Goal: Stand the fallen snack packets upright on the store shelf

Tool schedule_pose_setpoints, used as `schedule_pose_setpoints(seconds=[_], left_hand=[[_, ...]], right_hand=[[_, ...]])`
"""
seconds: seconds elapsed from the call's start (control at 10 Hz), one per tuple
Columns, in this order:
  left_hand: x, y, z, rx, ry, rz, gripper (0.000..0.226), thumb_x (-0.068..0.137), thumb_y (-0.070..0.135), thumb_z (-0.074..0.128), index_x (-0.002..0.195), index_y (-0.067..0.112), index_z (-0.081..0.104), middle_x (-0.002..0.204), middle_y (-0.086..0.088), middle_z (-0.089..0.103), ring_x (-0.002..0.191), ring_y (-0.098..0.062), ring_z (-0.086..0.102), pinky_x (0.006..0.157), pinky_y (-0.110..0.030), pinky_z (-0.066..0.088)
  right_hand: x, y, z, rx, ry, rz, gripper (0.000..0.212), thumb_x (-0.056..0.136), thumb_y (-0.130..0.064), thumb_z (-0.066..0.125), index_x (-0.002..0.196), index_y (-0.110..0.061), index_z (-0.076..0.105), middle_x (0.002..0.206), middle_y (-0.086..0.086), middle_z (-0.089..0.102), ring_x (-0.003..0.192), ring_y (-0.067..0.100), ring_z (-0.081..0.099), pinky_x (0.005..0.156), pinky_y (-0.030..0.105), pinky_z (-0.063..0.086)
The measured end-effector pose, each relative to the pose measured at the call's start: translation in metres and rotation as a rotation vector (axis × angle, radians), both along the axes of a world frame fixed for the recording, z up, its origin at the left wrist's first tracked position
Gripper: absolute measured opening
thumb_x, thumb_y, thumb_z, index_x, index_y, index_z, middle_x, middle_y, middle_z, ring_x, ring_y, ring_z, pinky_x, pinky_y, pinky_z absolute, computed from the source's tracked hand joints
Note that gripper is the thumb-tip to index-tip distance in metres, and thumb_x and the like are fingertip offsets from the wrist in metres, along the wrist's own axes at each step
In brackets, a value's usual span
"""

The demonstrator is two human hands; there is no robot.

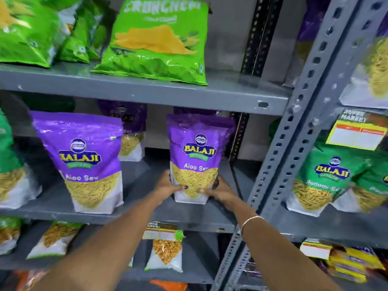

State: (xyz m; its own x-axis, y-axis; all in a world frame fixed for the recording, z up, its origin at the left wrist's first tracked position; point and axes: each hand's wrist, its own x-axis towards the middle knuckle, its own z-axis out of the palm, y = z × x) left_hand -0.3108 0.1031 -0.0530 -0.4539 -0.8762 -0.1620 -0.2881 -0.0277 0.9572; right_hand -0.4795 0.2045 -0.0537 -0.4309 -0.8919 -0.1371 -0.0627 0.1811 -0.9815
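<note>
A purple Balaji Aloo Sev packet (198, 152) stands upright on the grey middle shelf (147, 215). My left hand (168, 185) grips its lower left side and my right hand (220, 191) grips its lower right side. A second purple Aloo Sev packet (84, 158) stands upright further left, near the shelf's front edge. Another purple packet (130, 131) stands behind, between the two.
Green chip bags (155, 40) sit on the shelf above. Green Balaji packets (327, 177) fill the neighbouring rack to the right, beyond a slotted grey upright (294, 131). More packets (165, 253) stand on the shelf below. A green packet (10, 164) is at far left.
</note>
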Motion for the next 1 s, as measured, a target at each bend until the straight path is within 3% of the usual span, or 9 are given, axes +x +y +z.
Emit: schedule_pose_setpoints(seconds=[0.1, 0.3, 0.8, 0.9, 1.0], left_hand=[[0.003, 0.01, -0.002, 0.004, -0.001, 0.044, 0.068, 0.065, -0.007, 0.078, 0.122, -0.013, 0.042, 0.129, -0.031, 0.055, 0.122, -0.042, 0.052, 0.104, -0.055, 0.042], [0.018, 0.033, -0.002, -0.011, -0.075, 0.073, 0.054, 0.065, -0.001, 0.081, 0.108, 0.002, 0.048, 0.124, -0.026, 0.061, 0.117, -0.038, 0.058, 0.1, -0.054, 0.046], [0.031, 0.059, 0.01, -0.04, -0.189, 0.028, 0.061, 0.07, 0.011, 0.079, 0.12, -0.001, 0.047, 0.129, -0.018, 0.06, 0.119, -0.033, 0.057, 0.102, -0.05, 0.046], [0.03, 0.065, 0.014, -0.064, -0.211, 0.003, 0.067, 0.071, 0.014, 0.079, 0.125, 0.001, 0.042, 0.133, -0.017, 0.056, 0.122, -0.032, 0.054, 0.103, -0.048, 0.045], [0.039, 0.073, 0.024, -0.314, -0.313, 0.117, 0.088, 0.072, 0.025, 0.077, 0.142, 0.006, 0.028, 0.148, -0.015, 0.037, 0.136, -0.032, 0.037, 0.11, -0.044, 0.036]], right_hand=[[0.002, 0.002, -0.007, 0.009, 0.023, -0.021, 0.071, 0.067, 0.014, 0.075, 0.128, 0.004, 0.042, 0.134, 0.026, 0.054, 0.123, 0.036, 0.054, 0.107, 0.052, 0.041], [0.011, 0.024, -0.01, 0.059, 0.109, -0.029, 0.071, 0.064, 0.002, 0.082, 0.124, 0.003, 0.044, 0.128, 0.023, 0.059, 0.119, 0.034, 0.057, 0.105, 0.052, 0.044], [0.027, 0.052, 0.0, 0.128, 0.174, -0.026, 0.072, 0.067, -0.005, 0.081, 0.128, 0.0, 0.043, 0.132, 0.018, 0.057, 0.124, 0.031, 0.053, 0.107, 0.048, 0.042], [0.033, 0.055, 0.008, 0.137, 0.178, 0.004, 0.077, 0.069, -0.011, 0.081, 0.132, -0.001, 0.038, 0.136, 0.017, 0.053, 0.128, 0.031, 0.05, 0.109, 0.047, 0.041], [0.043, 0.059, 0.025, 0.074, 0.427, -0.16, 0.095, 0.073, -0.034, 0.077, 0.145, -0.005, 0.022, 0.151, 0.015, 0.031, 0.142, 0.029, 0.029, 0.116, 0.045, 0.03]])
